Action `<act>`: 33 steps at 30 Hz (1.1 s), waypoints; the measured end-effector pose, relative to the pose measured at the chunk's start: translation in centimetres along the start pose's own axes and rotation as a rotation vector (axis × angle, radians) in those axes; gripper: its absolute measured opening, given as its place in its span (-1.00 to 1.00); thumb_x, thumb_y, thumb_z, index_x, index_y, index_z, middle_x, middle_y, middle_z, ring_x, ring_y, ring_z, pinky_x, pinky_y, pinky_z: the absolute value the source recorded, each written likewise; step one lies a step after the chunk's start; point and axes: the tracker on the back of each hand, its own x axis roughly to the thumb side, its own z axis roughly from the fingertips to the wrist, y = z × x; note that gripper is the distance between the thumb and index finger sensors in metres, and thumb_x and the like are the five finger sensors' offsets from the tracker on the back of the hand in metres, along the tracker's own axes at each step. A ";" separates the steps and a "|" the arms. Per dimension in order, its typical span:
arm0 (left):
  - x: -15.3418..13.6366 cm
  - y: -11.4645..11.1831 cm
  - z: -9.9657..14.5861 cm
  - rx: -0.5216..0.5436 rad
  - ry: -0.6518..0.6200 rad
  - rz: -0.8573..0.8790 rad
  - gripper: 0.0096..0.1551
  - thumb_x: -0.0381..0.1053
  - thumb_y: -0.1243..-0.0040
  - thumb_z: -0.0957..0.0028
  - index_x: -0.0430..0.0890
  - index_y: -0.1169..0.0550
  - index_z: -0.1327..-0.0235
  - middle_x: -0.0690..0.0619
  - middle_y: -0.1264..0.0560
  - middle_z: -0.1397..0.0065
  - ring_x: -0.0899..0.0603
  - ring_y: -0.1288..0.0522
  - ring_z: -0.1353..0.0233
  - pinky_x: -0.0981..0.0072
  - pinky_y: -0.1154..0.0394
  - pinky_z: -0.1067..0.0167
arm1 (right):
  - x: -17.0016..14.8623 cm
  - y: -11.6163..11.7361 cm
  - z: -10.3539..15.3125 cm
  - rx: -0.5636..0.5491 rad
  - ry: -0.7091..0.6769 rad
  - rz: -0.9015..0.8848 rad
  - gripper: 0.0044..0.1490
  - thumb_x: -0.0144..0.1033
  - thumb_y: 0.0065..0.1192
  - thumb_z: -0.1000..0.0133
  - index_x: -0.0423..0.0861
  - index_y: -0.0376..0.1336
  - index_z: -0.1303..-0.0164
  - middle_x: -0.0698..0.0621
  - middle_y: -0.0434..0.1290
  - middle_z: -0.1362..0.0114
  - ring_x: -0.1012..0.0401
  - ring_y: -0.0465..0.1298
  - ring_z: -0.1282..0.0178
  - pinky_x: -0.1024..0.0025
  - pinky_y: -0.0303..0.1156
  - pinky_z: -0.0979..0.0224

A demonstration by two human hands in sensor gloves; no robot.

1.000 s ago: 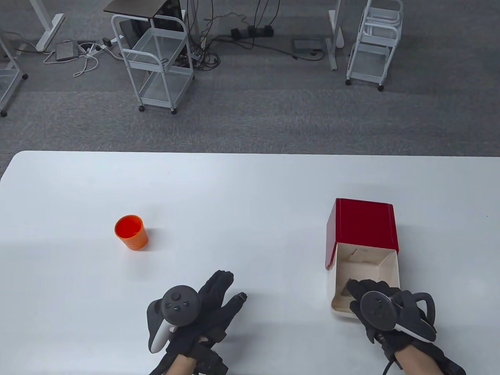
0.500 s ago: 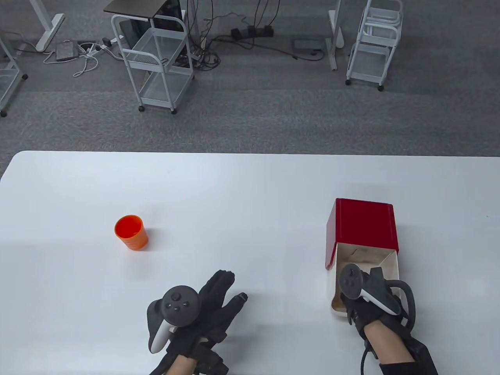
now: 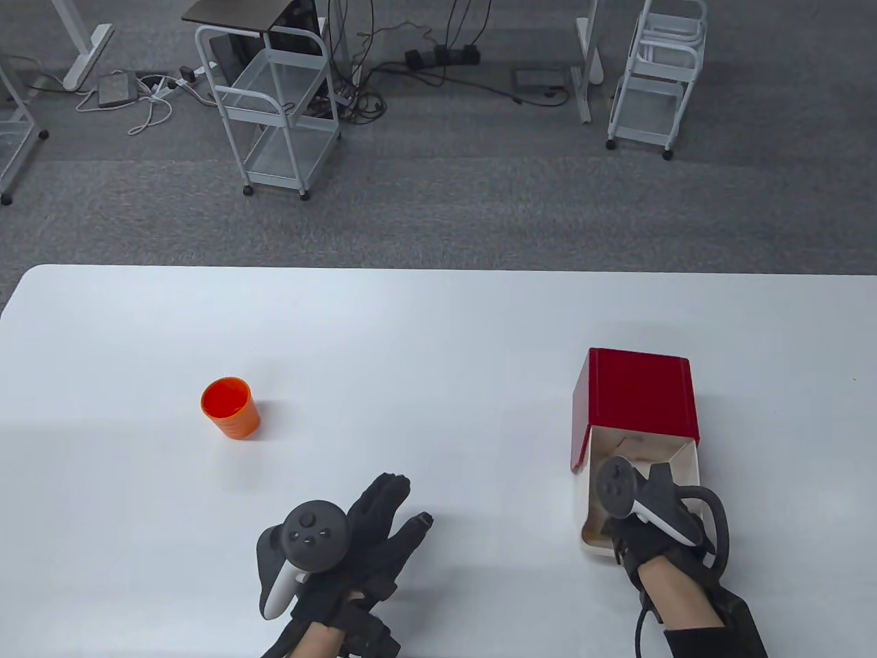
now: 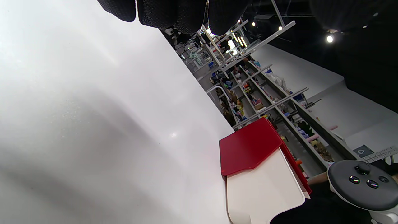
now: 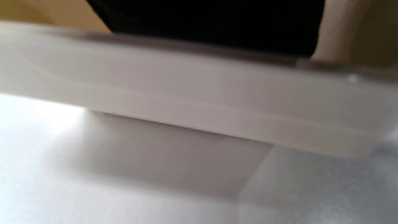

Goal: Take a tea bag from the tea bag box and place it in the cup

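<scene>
A white worktop is standing on grey carpet; behind it, two white wire carts and tangled cables are sitting.

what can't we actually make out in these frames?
- Tea bag: none visible; in the table view the right hand and its tracker cover the white inner tray of the red tea bag box.
- Right fingers: hidden inside the tray; grip unknown.
- Right wrist view: blurred, only the tray's rim.
- Orange plastic cup: absent from both wrist views.
</scene>
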 end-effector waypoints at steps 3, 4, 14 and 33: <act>0.0 0.0 0.0 -0.002 0.001 -0.002 0.04 0.60 0.18 -0.02 0.05 -0.19 -0.69 -0.10 -0.08 -0.84 -0.32 -0.11 -0.75 -0.15 -0.15 -0.60 | -0.1 -0.5 0.6 -0.035 -0.008 -0.009 -0.54 -0.35 0.43 0.02 -0.07 0.41 -0.11 -0.16 0.58 -0.13 0.03 0.66 0.15 0.12 0.58 -0.05; 0.0 0.0 0.0 -0.002 0.001 -0.001 0.04 0.60 0.18 -0.02 0.05 -0.19 -0.69 -0.10 -0.08 -0.84 -0.32 -0.11 -0.74 -0.15 -0.15 -0.60 | -0.1 -0.9 1.0 -0.051 -0.014 -0.014 -0.54 -0.35 0.43 0.02 -0.07 0.41 -0.10 -0.16 0.58 -0.13 0.03 0.66 0.15 0.11 0.58 -0.05; 0.0 0.1 0.0 0.003 -0.009 0.005 0.04 0.60 0.18 -0.03 0.05 -0.19 -0.69 -0.10 -0.08 -0.84 -0.32 -0.11 -0.75 -0.15 -0.14 -0.60 | 0.5 -5.7 3.4 -0.171 -0.058 -0.076 -0.54 -0.35 0.43 0.02 -0.08 0.42 -0.10 -0.16 0.58 -0.13 0.03 0.66 0.15 0.11 0.58 -0.05; -0.1 0.3 0.0 0.014 -0.006 0.017 0.04 0.60 0.18 -0.03 0.05 -0.19 -0.69 -0.10 -0.07 -0.84 -0.32 -0.10 -0.75 -0.14 -0.14 -0.60 | 9.9 -9.4 1.7 -0.272 -0.232 -0.209 -0.53 -0.35 0.41 0.00 -0.09 0.39 -0.13 -0.16 0.56 -0.15 0.03 0.65 0.14 0.10 0.57 -0.06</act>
